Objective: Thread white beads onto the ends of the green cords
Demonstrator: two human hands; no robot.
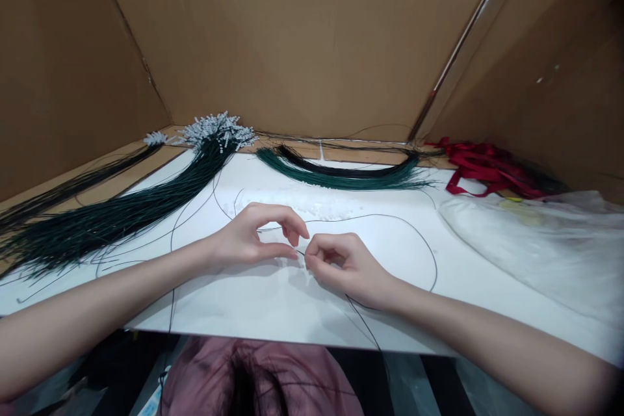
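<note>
Near the middle of the white board, my left hand [260, 231] is curved, with the thumb and a bent fingertip almost meeting. Anything pinched there is too small to make out. Just to its right, my right hand [344, 260] pinches a thin dark wire [301, 252], whose short end points at my left thumb tip. The wire's long part loops over the board and hangs past the front edge. Behind my hands lie many tiny white beads [312, 205] in a loose patch.
A big bundle of dark green wires [121, 221] with white-beaded tips [214, 130] lies at left. Green and black wires [341, 175] curve along the back. Red ribbon [487, 169] and a clear plastic bag [546, 240] are at right. Cardboard walls [292, 39] enclose the white board [234, 312].
</note>
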